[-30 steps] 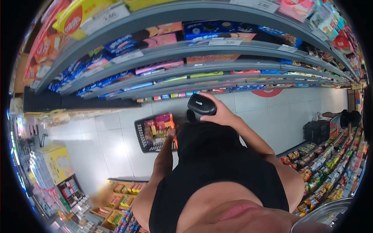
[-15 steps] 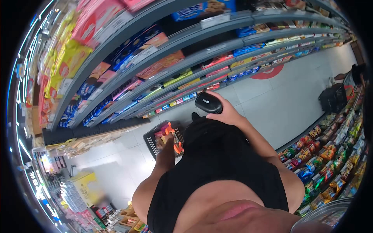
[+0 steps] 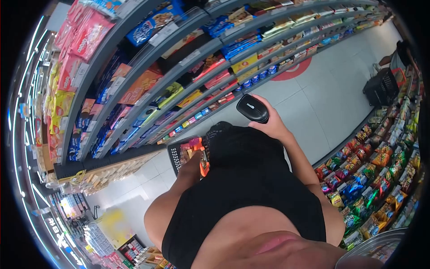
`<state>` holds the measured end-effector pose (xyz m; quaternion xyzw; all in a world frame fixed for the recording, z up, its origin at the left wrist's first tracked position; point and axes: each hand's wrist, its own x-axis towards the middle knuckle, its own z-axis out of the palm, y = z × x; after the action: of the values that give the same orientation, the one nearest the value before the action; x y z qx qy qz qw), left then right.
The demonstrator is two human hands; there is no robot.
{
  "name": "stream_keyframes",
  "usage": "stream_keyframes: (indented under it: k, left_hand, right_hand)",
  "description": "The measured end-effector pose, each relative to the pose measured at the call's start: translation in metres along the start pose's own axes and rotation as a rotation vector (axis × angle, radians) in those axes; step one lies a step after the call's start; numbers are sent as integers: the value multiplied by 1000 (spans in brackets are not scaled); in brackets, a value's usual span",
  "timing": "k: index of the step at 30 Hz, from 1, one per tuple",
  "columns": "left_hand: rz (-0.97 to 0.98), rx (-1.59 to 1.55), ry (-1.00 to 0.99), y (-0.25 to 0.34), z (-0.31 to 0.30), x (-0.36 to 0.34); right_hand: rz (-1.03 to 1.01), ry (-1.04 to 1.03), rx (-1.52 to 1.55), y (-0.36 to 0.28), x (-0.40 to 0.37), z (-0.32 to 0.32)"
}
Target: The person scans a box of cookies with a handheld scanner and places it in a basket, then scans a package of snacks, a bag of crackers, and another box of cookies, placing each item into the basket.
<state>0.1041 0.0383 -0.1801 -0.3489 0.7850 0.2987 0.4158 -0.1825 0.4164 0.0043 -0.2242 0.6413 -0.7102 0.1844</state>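
My left hand (image 3: 195,158) hangs low by my left side, closed around the orange handle (image 3: 204,168) of a black shopping basket (image 3: 173,154). Colourful packets lie inside the basket, partly hidden by my hand and arm. In front of my waist, to the right, my right hand (image 3: 274,124) grips a smooth black rounded object (image 3: 252,109) with a small white logo on its face. My fingers wrap its right side and the thumb lies along its lower edge. Exactly what kind of thing it is I cannot tell.
A long grey shelf unit (image 3: 134,109) with biscuit and snack packs runs along the left and front. Bagged snacks (image 3: 354,188) fill a rack on the right. Pale floor tiles (image 3: 313,101) lie between them. A black basket (image 3: 380,87) is at the far right, beside a person (image 3: 398,60).
My view has shifted forward along the aisle; shelves and racks sit differently in it. Both hands keep their holds, and the black object appears slightly farther right.
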Motion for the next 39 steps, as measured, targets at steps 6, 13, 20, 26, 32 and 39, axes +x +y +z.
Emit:
stream_keyframes:
  k: [6, 13, 20, 26, 32, 39]
  left_hand:
    - [215, 357, -102, 84, -10, -48]
    - [404, 715, -213, 177, -39, -63]
    - [540, 950, -311, 299, -36, -34]
    - [568, 970, -382, 397, -25, -3]
    - [437, 726, -409, 448, 2, 11]
    - [148, 328, -299, 464, 38, 33]
  right_hand:
    - [26, 114, 31, 5, -39, -38]
    - [11, 361, 41, -1, -72, -79]
    - [89, 530, 27, 2, -78, -144]
    - [222, 600, -90, -8, -42, -232]
    - [366, 534, -126, -18, -5, -324]
    - [304, 461, -119, -37, 32, -391]
